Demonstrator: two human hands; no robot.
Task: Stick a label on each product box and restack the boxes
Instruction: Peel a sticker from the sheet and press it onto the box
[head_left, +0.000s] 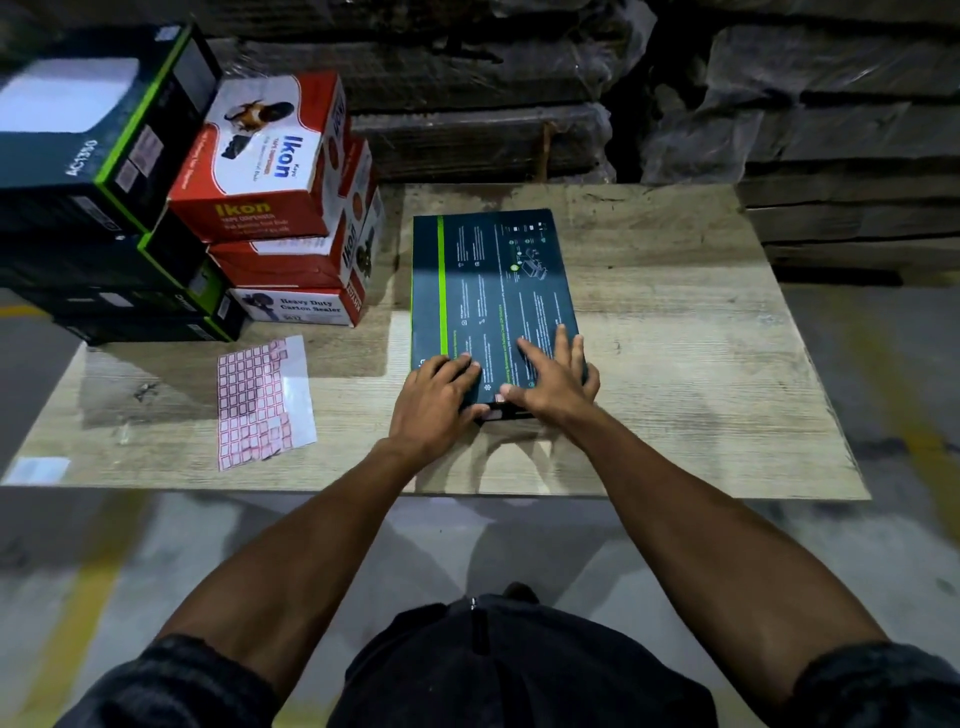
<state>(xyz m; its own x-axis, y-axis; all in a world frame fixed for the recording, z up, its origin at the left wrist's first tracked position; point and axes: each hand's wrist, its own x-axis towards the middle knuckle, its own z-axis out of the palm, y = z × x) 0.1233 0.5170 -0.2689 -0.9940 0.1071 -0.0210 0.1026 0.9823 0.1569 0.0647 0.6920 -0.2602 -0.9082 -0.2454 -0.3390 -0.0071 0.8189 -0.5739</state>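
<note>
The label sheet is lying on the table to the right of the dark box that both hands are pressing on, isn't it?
Not quite: the head view shows the label sheet on the table left of the dark box, which the left hand and right hand press.

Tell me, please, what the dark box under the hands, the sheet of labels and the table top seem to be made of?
Dark box: probably printed cardboard with a smooth, slightly glossy finish; sharp folded edges.
Label sheet: likely paper stickers on shiny backing; bare backing reflects light, corners curl.
Table top: looks like wood or wood-pattern laminate, matte; grain lines, worn dark marks.
</note>
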